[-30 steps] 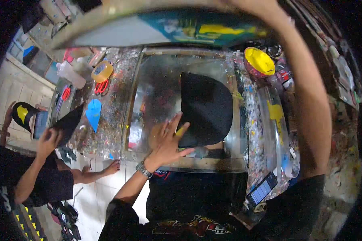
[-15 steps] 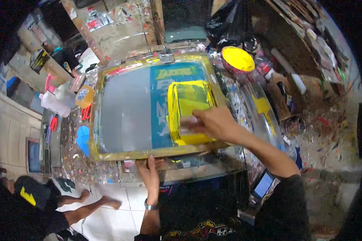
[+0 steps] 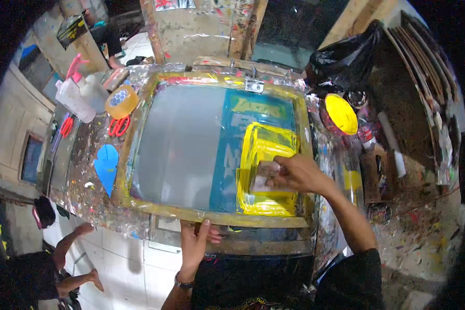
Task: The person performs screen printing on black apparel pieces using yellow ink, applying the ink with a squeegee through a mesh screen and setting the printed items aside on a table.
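Note:
A wooden-framed silk screen [image 3: 186, 139] lies over the worktable, its mesh grey on the left and teal with stencilled shapes on the right. Wet yellow ink [image 3: 274, 206] covers a rough rectangle on the teal side. In my right hand [image 3: 299, 174] is a small pale squeegee [image 3: 266, 174], gripped at its top and resting on the inked mesh. My left hand [image 3: 195, 238] holds the frame's near edge, thumb up against it and fingers partly hidden below. Metal hinge hardware [image 3: 253, 85] sits on the far edge.
A bowl of yellow ink [image 3: 341, 114] stands right of the screen, near a black plastic bag [image 3: 346, 59]. To the left are tape rolls [image 3: 122, 102], red-handled scissors [image 3: 120, 125], a blue cut-out [image 3: 107, 164] and bottles [image 3: 76, 98]. Another person's legs [image 3: 70, 250] show at lower left.
My view has turned, so the scene sits further right. My right hand still grips the squeegee on the mesh, and the yellow layer looks different. The left hand stays on the frame's near edge.

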Tool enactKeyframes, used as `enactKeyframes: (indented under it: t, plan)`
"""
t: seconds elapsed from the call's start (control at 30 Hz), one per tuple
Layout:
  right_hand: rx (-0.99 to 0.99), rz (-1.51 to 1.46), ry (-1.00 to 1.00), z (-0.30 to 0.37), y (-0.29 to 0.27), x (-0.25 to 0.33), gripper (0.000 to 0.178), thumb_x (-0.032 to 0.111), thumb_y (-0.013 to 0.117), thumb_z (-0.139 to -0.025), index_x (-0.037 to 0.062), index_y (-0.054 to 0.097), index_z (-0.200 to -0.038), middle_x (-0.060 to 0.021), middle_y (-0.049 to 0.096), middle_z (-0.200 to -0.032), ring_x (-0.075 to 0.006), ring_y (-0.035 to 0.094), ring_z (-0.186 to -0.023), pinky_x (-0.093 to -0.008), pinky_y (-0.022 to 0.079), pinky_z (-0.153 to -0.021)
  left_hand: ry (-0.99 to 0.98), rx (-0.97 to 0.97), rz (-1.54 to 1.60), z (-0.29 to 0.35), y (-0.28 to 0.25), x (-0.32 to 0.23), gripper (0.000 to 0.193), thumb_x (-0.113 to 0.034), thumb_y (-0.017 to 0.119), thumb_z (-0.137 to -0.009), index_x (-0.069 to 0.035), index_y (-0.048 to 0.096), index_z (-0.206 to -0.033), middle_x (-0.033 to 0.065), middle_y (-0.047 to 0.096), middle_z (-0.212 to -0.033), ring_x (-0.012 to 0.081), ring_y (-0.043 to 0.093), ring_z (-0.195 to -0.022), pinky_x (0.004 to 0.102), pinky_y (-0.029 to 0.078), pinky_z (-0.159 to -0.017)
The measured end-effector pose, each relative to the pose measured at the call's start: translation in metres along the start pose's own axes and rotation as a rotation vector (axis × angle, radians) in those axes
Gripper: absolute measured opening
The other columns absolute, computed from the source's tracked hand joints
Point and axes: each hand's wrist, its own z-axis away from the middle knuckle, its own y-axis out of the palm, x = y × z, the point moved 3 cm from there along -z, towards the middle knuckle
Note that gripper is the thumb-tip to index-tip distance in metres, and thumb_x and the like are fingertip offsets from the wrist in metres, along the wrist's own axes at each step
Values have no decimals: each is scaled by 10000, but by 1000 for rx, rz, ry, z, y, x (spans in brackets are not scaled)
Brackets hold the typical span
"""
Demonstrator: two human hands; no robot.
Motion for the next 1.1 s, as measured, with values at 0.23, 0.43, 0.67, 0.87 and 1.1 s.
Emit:
enactKeyframes:
  t: [0.23,0.43,0.67,0.87,1.1]
  plan:
    - [-309,272,119,-42,-28,-43,368,453,611,-918,101,515,-968,-193,637,-707,-421,634,-641,-525,466,-552,-43,-21,-4,0,4,1,509,-227,554,-1010,-19,238,-1351,179,659,-759,259,675,-589,353,575,-503]
    - [-466,456,283,-3,26,-13,201,207,576,-889,89,546,-1049,-109,652,-742,-306,657,-606,-453,483,-489,-69,-37,-3,6,3,-3,528,-246,564,-1007,-13,227,-1341,184,655,-775,261,678,-602,351,581,-522]
    - [-281,142,345,48,32,47,360,410,671,-884,89,522,-950,-171,627,-665,-388,639,-598,-489,480,-519,-74,-42,-12,0,3,0,505,-266,565,-1005,17,267,-1298,183,655,-792,261,685,-625,348,581,-536]
    - [-502,342,36,-44,2,-35,229,281,553,-919,104,511,-1058,-148,650,-738,-369,651,-644,-500,471,-532,-15,-31,-61,4,8,-8,421,-283,557,-1007,11,374,-1246,175,662,-797,258,688,-644,335,575,-558]
    - [-431,313,-105,60,45,41,178,192,602,-833,112,538,-978,-92,597,-793,-270,651,-678,-398,513,-565,4,-73,-34,5,10,-9,381,-185,546,-1012,38,338,-1240,189,661,-829,248,689,-660,321,570,-560]
